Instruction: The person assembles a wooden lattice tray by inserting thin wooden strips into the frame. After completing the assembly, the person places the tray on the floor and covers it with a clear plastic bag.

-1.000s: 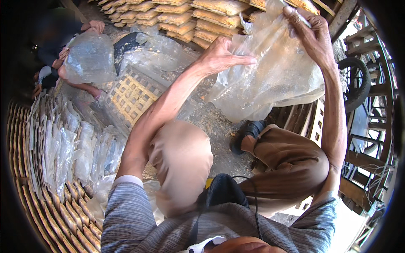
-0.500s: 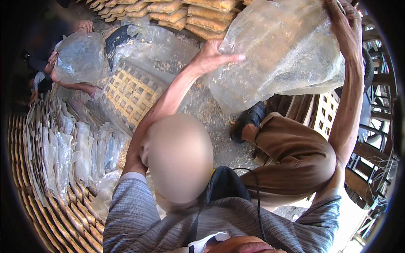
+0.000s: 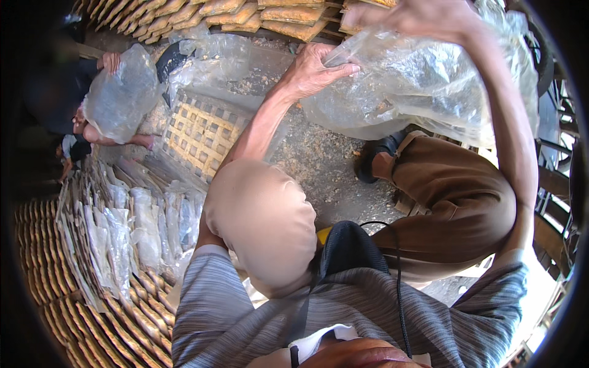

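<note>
A large, clear, dusty plastic sheet [image 3: 423,98] spreads over the upper right; whether it is a flat sheet or a bag I cannot tell. Its left edge is pinched between the thumb and fingers of my left hand [image 3: 319,70]. My right hand [image 3: 423,21] is above the sheet's upper part, fingers pointing left, smeared by motion. Whether those fingers grip the plastic does not show. Creased and shiny, the sheet hangs in folds under my right forearm and reaches toward my bent knee.
At the left, another person's hand [image 3: 110,62] holds a clear plastic bag [image 3: 126,95]. A woven tray [image 3: 205,132] lies on the littered floor [image 3: 319,165]. Stacked flat orange-brown pieces [image 3: 227,15] line the back; plastic-covered stacks [image 3: 129,227] stand left. More plastic [image 3: 215,58] lies behind the tray.
My right hand has swept left across the sheet from its upper right corner. The sheet, spread flatter before, is now lower and more creased. My left hand keeps its pinch.
</note>
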Available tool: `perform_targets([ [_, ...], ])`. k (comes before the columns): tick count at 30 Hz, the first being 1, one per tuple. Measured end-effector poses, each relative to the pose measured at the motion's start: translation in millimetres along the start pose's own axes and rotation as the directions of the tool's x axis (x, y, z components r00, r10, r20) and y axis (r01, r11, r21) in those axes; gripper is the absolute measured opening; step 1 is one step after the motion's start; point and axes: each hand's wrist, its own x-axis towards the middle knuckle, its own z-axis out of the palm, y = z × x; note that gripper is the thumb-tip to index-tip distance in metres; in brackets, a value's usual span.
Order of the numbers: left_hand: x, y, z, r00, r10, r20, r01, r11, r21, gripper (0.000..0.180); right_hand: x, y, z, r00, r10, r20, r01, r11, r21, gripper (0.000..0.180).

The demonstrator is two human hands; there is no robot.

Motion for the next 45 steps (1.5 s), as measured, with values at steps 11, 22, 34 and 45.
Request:
perform_targets([
  [11, -19, -65, -45, 0.982, -0.179, -0.066, 0.189, 0.957, 0.221, 0.031, -65, 41, 102, 0.929, -0.064, 0.364, -0.147, 0.839, 0.524, 0.014],
  [22, -6, -3, -45, 0.981, 0.039, -0.188, -0.047, 0.998, -0.041, 0.024, -63, 12, 124, 0.906, 0.054, 0.419, -0.278, 0.823, 0.495, 0.058],
  [34, -1, 33, -83, 0.983, 0.078, -0.164, -0.096, 0.989, -0.109, 0.032, -44, 32, 127, 0.878, -0.036, 0.477, -0.291, 0.751, 0.593, 0.028],
  [45, 7, 73, -88, 0.977, 0.154, -0.148, -0.122, 0.97, 0.209, 0.026, -18, 6, 96, 0.835, 0.011, 0.55, -0.456, 0.571, 0.683, 0.031],
])
